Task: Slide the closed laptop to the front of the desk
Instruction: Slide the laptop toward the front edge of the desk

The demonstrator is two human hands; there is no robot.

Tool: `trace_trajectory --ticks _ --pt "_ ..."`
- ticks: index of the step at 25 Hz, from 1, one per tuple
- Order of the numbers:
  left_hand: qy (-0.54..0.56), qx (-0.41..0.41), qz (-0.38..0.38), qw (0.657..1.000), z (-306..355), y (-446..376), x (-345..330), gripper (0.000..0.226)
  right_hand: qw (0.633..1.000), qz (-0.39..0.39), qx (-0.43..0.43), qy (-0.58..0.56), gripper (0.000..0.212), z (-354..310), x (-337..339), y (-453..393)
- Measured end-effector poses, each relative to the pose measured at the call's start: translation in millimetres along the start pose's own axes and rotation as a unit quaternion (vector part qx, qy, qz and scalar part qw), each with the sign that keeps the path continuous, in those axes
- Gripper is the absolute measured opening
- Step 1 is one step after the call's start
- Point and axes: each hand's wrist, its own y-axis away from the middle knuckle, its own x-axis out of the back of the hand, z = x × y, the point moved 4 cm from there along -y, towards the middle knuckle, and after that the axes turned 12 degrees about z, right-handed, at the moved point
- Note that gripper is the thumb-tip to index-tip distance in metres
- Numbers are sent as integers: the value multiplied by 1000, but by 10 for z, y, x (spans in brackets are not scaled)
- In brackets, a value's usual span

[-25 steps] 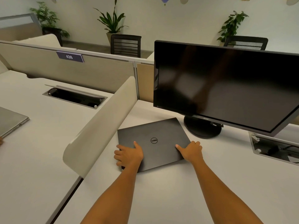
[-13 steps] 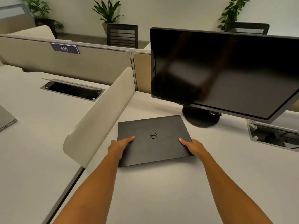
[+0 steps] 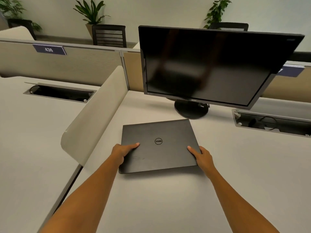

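Note:
A closed black laptop (image 3: 158, 132) with a round logo lies flat on the pale desk (image 3: 159, 199), just in front of the monitor's base. My left hand (image 3: 122, 151) grips its left edge, thumb on the lid. My right hand (image 3: 201, 156) grips its right edge near the front corner, thumb on the lid too. The fingers of both hands are hidden under the edges.
A dark monitor (image 3: 210, 64) on a round base (image 3: 191, 109) stands behind the laptop. A curved beige divider (image 3: 94, 111) runs along the desk's left side. A cable tray (image 3: 272, 123) is open at the right. Cubicle panels (image 3: 67, 64), chairs and plants stand behind.
The laptop has come toward me, away from the monitor base, and turned squarer to the desk. Both hands went from pressing on the front corners to gripping the side edges.

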Motion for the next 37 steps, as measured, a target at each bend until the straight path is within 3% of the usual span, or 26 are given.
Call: trace_trajectory --ticks 4,12,20,27,37 --pt "-19 -35 -41 998 -46 196 -24 90 999 36 -9 -32 28 220 234 304" --pt "-87 -57 -88 991 -546 711 -173 87 998 67 -11 -2 38 650 859 772" --pt "-151 -183 -85 968 -852 969 -153 73 990 138 12 12 28 1049 1170 1341" --pt "-214 -247 -103 939 -867 1031 -95 70 981 168 45 81 59 1164 1217 1620" --pt "-251 -316 -76 912 -879 1036 -56 82 978 149 41 143 65 1081 1245 1628"
